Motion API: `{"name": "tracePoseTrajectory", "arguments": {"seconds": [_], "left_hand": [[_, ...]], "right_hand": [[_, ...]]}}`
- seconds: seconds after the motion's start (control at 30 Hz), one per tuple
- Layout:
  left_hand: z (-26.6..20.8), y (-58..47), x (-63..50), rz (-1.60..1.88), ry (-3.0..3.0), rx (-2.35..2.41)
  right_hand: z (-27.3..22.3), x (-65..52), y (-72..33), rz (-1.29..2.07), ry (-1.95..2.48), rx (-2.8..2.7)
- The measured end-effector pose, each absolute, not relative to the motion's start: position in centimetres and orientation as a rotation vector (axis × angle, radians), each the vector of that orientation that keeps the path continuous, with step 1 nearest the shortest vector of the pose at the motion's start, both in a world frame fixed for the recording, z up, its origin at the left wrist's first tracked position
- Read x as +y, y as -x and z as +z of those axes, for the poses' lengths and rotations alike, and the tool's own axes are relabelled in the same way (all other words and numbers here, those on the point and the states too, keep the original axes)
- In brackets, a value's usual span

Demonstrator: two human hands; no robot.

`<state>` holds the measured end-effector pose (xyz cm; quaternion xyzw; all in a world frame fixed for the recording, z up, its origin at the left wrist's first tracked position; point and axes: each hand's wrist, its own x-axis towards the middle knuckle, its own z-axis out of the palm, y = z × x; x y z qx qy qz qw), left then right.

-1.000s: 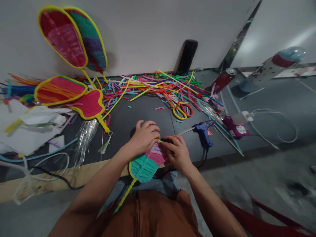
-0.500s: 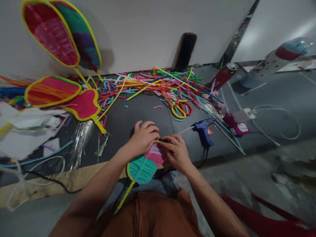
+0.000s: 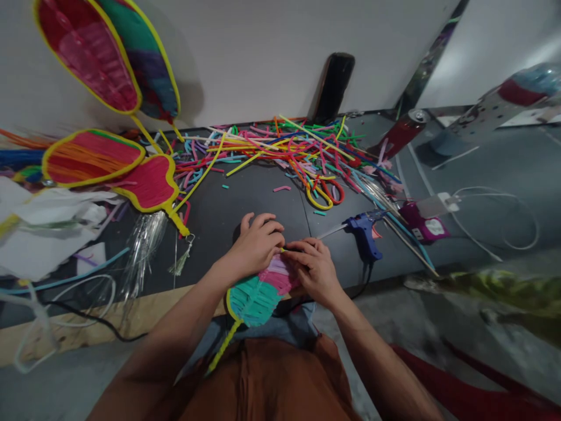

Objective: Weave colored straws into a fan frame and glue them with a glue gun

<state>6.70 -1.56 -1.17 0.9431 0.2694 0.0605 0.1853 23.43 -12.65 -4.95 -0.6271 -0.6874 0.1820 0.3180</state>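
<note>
A hand fan (image 3: 256, 298) made of pipe cleaners, teal, pink and lilac with a yellow rim and twisted yellow handle, lies tilted at the table's near edge, handle toward my body. My left hand (image 3: 259, 241) is closed on its far end, fingers bent over the rim. Opposite it, my right hand (image 3: 313, 266) pinches the same far edge, where a bit of yellow pipe cleaner shows between the fingertips. Both hands cover part of the lilac and pink area. Right of my hands, a blue glue gun (image 3: 364, 234) rests on the table.
Loose pipe cleaners (image 3: 272, 146) heap along the wall, with scissors (image 3: 324, 193) in front. Finished fans (image 3: 149, 184) lie at left near white paper (image 3: 48, 234). A phone (image 3: 333, 86) leans on the wall. A can (image 3: 401, 131), a bottle (image 3: 486, 114) and a purple power block (image 3: 423, 223) stand right.
The view has shifted slightly. Both hands keep nearly the same place on the fan. At the right, a yellowish shape and a foot have come further into view on the floor.
</note>
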Motion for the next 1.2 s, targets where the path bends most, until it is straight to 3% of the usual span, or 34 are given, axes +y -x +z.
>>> {"name": "tracePoseTrajectory", "arguments": {"seconds": [1.2], "left_hand": [[-1.05,-6.2,-1.4,0.171,-2.653,0.74]], "right_hand": [[-4.95,-12.93,-23.47,0.365,1.57,-1.778]]}}
